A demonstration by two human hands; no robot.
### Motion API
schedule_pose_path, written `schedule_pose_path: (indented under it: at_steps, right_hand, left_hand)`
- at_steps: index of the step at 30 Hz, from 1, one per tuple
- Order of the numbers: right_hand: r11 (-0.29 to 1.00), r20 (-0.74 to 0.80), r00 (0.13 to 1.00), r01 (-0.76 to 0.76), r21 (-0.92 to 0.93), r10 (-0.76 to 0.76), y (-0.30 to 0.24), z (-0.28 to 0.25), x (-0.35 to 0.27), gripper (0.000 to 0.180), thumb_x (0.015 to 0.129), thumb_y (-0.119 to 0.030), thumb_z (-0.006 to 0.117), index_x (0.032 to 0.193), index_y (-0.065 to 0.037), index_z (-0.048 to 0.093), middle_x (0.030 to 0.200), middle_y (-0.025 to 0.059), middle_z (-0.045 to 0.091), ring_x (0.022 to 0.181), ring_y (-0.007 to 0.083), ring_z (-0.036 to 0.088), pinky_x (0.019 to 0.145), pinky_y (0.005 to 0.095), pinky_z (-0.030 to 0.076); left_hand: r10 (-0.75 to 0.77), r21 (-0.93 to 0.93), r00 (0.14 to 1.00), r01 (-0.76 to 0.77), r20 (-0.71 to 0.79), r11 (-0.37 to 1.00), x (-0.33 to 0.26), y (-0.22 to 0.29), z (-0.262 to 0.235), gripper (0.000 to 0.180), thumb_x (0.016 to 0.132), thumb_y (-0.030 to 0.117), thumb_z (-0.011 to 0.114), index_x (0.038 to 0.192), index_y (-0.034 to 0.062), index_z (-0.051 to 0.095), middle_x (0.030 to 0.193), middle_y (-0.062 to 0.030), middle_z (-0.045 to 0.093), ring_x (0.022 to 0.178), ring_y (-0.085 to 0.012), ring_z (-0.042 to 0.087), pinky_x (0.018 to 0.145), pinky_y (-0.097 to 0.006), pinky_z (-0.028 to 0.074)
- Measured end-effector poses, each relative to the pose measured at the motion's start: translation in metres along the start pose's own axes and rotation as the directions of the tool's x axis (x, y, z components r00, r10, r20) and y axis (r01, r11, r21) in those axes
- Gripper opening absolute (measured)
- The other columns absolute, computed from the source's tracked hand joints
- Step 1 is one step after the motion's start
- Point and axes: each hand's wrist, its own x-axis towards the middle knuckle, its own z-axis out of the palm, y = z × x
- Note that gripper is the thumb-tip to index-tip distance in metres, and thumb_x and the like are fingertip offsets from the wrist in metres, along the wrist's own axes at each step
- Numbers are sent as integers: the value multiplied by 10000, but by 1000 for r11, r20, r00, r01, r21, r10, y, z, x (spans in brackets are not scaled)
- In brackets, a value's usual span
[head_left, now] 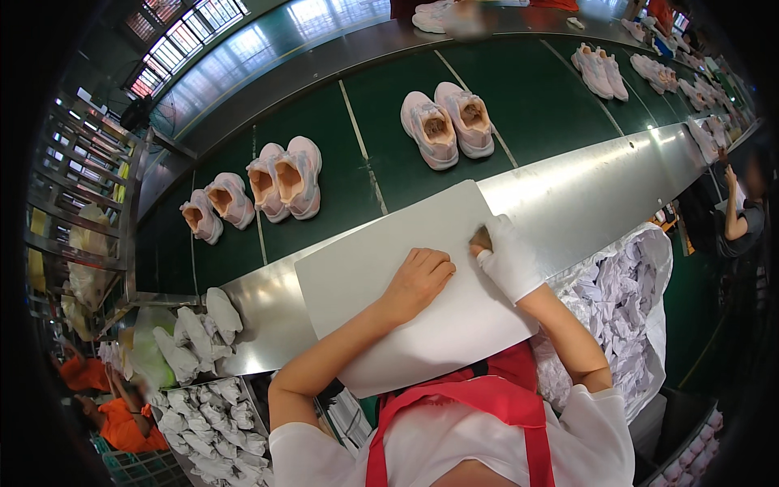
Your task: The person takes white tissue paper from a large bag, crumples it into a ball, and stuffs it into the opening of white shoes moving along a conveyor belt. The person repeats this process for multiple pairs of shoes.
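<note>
Both hands, left [418,280] and gloved right [507,256], press a white board [389,268].

Plenty of open room on the white board [381,276] ahead of both hands. Past its far edge, bare green belt [357,174] between the shoe pairs [286,178] [447,123]. Crumpled paper bag [625,292] crowds the right, stuffing wads [199,333] block the left.

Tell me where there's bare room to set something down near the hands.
Free: the board left of the left hand; the steel ledge right of the gloved right hand; green belt between shoe pairs. Crowded: paper wads lower left, paper bag right.
</note>
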Motion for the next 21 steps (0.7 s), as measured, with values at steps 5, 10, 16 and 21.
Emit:
schedule_pose_path:
  at_steps: [5,10,16,21]
  right_hand:
    - [998,117,992,54,-17,-51,4,0,2,215,747,-182,672,877,-36,581,814,179,616,764,372,594,696,427,479]
    - [973,343,931,44,225,-122,-11,-9,-15,221,761,-206,624,904,-40,590,833,196,628,796,382,603,698,431,479]
    - [950,183,983,-88,299,34,7,-16,4,286,753,-224,620,942,-12,589,841,211,633,810,380,613,720,440,484]
    - [990,-265,954,144,-5,-140,26,-22,-15,253,754,-145,642,997,-82,608,905,137,641,800,300,634,718,404,505]
  left_hand:
    - [-66,-1,996,67,-64,998,2,5,1,277,736,19,639,1011,22,603,1221,-100,524,1022,-258,501,863,-317,415]
    - [-45,254,999,44,-2,966,0,9,-4,244,722,25,648,961,51,607,1292,-68,516,1252,-273,418,1015,-501,322]
    - [-96,-158,992,109,83,981,17,22,-36,85,694,-60,515,676,15,479,585,-126,462,532,-297,473,497,-407,366]
    - [-276,-211,937,321,216,923,30,36,-38,96,797,43,579,725,6,529,596,-121,492,539,-282,443,518,-368,357]
